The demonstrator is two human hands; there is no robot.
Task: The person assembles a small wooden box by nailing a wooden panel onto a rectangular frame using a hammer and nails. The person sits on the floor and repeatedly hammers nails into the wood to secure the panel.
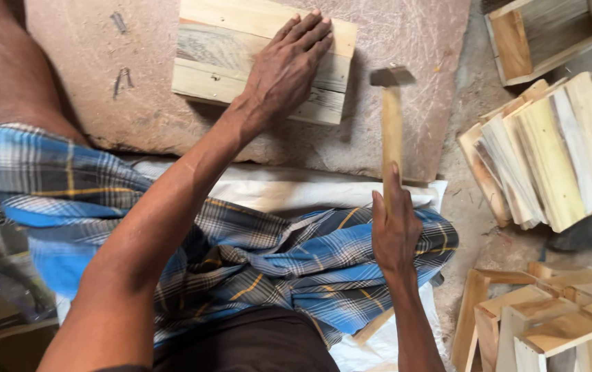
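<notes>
My left hand lies flat, fingers spread, on a small panel of pale wooden slats that rests on a rough brown board. To the right of the panel, my right hand grips the wooden handle of a hammer. The hammer's metal head hangs just above the board, beside the panel's right edge. A blue checked cloth covers my lap below both arms.
A stack of loose cut slats lies at the right. An open wooden box sits at the top right, and several more box pieces stand at the bottom right. Bent nails lie on the board's left.
</notes>
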